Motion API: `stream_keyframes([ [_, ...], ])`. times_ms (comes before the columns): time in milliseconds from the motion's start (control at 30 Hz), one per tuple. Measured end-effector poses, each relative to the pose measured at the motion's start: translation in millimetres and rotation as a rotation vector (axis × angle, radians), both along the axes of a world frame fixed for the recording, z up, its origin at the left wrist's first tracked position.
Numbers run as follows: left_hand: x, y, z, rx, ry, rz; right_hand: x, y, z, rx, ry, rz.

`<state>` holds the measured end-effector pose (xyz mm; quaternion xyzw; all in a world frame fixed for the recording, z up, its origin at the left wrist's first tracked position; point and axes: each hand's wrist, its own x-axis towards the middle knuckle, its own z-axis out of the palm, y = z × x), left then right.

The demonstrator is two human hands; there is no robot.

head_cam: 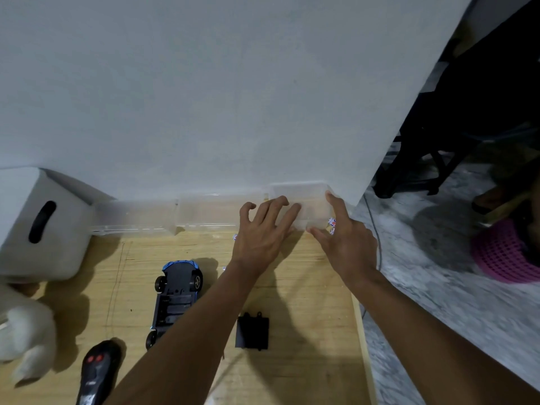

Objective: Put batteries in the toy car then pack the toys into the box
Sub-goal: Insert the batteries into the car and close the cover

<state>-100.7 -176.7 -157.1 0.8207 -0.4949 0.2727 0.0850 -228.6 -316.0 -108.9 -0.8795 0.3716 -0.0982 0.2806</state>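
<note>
A blue toy car (175,299) lies upside down on the wooden board (306,302), its black underside and uncovered battery bay facing up. Its black battery cover (252,331) lies to the right of it. Both hands reach to a small clear plastic container (312,204) against the wall. My left hand (263,229) rests its fingers on the container's left side. My right hand (344,238) grips its right side between thumb and forefinger. Small printed battery packs (332,225) peek out beside the right hand.
A black remote with red buttons (98,372) lies at the front left. A white plush toy (26,337) and a white box with a handle slot (38,223) stand at left. Clear lids (204,213) lean along the wall. A pink basket (502,255) sits on the floor at right.
</note>
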Motion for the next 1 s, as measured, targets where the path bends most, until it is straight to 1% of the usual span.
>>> stream_keyframes([
  [167,-9.3,-3.1,-0.7,-0.045,0.165,0.046,1.6,-2.8,-0.7,0.115,-0.026,-0.02],
  [433,-8.1,-6.1,6.0,-0.07,0.371,0.067,0.7,-4.6,-1.7,0.09,0.003,-0.006],
  [600,-7.9,-6.7,0.3,-0.053,0.298,0.103,1.6,-1.5,-1.4,0.075,0.0,-0.02],
  [833,0.6,-4.2,0.2,0.058,0.127,0.077,1.8,-0.1,-1.6,0.044,0.025,-0.014],
  [1000,4.3,-2.9,0.1,0.117,0.044,0.068,2.4,1.2,-3.7,0.017,0.027,-0.018],
])
